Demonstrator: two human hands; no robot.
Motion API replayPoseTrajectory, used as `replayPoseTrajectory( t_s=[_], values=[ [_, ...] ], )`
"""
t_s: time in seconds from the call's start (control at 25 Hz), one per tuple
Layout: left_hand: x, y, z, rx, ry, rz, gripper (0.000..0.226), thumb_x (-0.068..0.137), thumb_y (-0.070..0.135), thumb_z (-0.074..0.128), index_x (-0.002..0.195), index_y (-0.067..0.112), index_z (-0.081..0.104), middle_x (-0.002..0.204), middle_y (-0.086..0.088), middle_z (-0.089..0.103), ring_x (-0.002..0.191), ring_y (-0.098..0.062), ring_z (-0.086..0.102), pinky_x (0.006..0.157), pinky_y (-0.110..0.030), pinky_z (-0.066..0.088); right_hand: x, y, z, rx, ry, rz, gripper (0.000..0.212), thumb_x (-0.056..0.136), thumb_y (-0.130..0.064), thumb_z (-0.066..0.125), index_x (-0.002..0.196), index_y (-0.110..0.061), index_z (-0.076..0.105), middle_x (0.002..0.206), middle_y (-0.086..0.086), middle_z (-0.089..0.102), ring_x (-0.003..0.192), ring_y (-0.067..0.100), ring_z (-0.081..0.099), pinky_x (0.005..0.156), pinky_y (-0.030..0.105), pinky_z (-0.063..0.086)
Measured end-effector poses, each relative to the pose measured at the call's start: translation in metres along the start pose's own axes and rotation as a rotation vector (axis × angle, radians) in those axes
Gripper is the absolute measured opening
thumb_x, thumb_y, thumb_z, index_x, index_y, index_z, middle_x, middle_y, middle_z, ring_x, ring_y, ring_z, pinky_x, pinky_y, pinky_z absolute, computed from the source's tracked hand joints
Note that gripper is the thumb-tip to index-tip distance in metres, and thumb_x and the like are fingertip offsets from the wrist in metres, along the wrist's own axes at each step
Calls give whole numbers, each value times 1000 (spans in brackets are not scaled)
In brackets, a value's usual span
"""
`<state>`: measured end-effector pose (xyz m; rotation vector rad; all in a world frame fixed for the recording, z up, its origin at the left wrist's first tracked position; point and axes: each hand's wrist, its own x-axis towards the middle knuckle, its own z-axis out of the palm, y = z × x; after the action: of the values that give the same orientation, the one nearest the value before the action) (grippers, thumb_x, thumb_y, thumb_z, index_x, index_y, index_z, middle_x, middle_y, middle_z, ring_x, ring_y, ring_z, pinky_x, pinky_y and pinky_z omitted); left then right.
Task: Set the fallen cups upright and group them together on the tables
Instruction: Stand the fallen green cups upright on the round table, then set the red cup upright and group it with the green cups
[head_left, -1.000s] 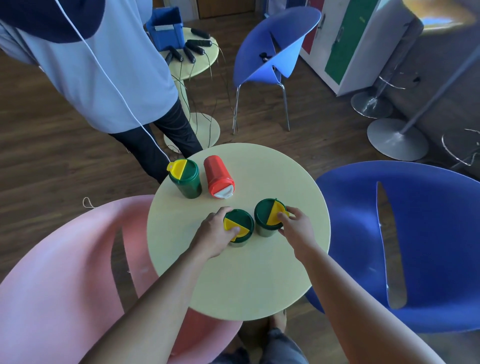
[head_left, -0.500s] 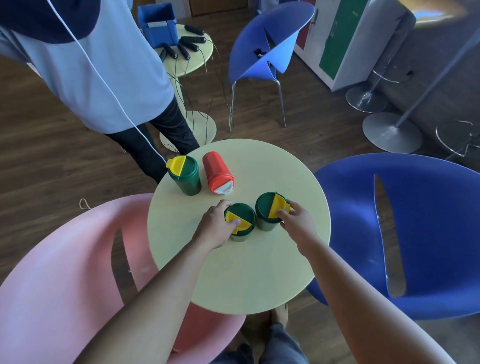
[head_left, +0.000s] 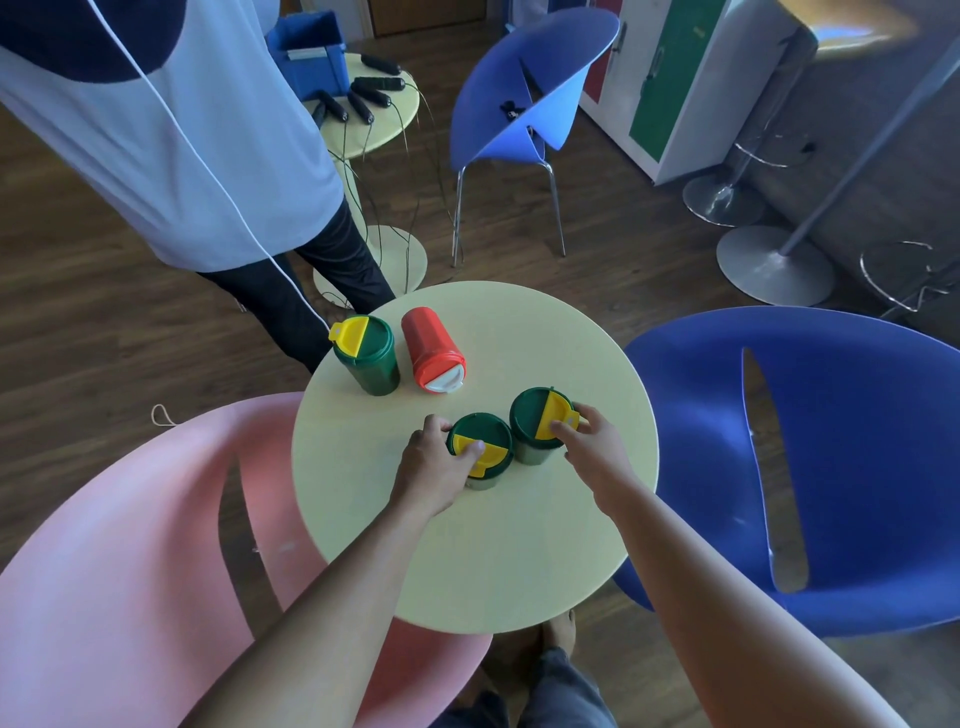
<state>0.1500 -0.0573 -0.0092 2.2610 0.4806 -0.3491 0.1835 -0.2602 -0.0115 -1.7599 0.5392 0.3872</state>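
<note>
Here, red cup (head_left: 432, 351) tipped, lid nearward

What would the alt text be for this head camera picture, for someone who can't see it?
Two bare hands, left hand and right hand, each grip an upright green cup on a round table. Farther back stand another green cup and a red cup.

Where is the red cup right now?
In the head view the red cup is on the far side of the round table, just right of an upright green cup, beyond both hands.
</note>
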Motion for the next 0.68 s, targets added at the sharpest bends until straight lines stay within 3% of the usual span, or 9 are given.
replayPoseTrajectory(
  t_s=[0.08, 0.24, 0.36, 0.48, 0.68],
  values=[
    [2, 1, -4, 13, -5, 15, 55, 90, 49, 61, 131, 15, 46, 123, -12, 56, 110, -27, 55, 82, -30, 39, 0, -4, -1, -26, 8, -1, 50, 92, -26, 62, 140, -20, 48, 118, 3, 65, 91, 16, 59, 74, 31, 47],
    [13, 9, -21, -13, 8, 48, 50, 92, 45, 59, 131, 16, 48, 130, -12, 54, 118, -26, 53, 87, -31, 40, 7, -15, -3, -78, 29, -5, 50, 93, -35, 60, 139, -21, 46, 139, 7, 56, 109, 21, 58, 83, 32, 44],
    [27, 19, -34, -53, 57, 62, 43, 93, 40, 61, 126, 16, 51, 129, -11, 56, 119, -24, 53, 86, -28, 37, 20, -39, -2, -157, 50, -59, 46, 92, -39, 59, 134, -23, 51, 140, 3, 56, 117, 23, 59, 92, 37, 50],
    [50, 27, -43, -110, 68, -35, 45, 93, 38, 62, 129, 14, 51, 131, -11, 60, 120, -28, 55, 88, -31, 40, 41, -67, 4, -233, 41, -174, 38, 92, -34, 58, 128, -20, 57, 136, 0, 60, 126, 21, 55, 101, 36, 45],
    [88, 24, -41, -270, 4, -280, 62, 89, 44, 61, 141, 14, 44, 139, -10, 55, 125, -29, 53, 97, -37, 41, 87, -109, 35, -455, -181, -333, 32, 95, -30, 56, 124, -16, 62, 127, 3, 66, 109, 19, 61, 84, 25, 41]
  ],
)
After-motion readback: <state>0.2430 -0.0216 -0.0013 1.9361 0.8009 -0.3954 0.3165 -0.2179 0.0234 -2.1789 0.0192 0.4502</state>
